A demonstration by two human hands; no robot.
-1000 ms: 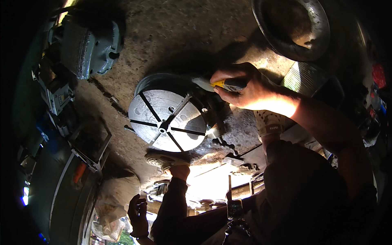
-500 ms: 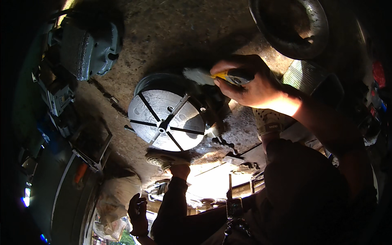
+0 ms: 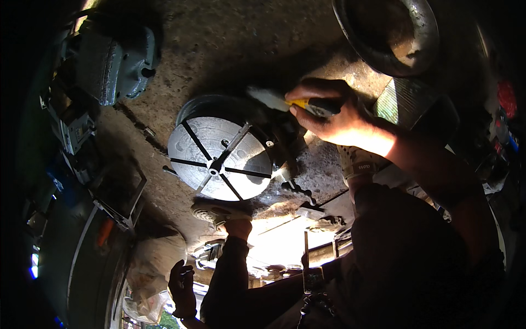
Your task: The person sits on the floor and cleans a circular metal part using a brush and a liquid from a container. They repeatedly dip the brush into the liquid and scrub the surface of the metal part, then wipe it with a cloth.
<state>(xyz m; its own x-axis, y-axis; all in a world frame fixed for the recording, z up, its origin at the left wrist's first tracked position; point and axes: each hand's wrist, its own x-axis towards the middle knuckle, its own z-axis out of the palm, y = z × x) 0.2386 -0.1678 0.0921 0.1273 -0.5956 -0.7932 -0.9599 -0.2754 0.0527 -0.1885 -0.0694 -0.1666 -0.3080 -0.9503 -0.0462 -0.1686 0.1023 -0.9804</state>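
My right hand (image 3: 334,112) is closed around a hand tool (image 3: 298,103) with a yellow-and-black handle and a flat, pale, flared end. Blur leaves it unclear whether that end is a brush or a blade. It hovers close to the upper right of a round slotted metal rotary table (image 3: 189,143), which stands tilted on the floor with its slots radiating from a centre hole. Low in view, beside my knee, my left hand (image 3: 182,288) is in shadow, fingers loosely bent and apart, apparently with nothing in them.
My shoes (image 3: 219,214) flank the rotary table, whose ball-ended crank handle (image 3: 298,192) sticks out at its lower right. A large metal ring (image 3: 424,33) lies at the upper right, and a grey machine casting (image 3: 112,71) at the upper left. Plastic bags (image 3: 159,257) sit lower left.
The whole view has shifted slightly, putting the rotary table a little farther left and up. My right hand keeps its hold on the tool, which shows less blur now.
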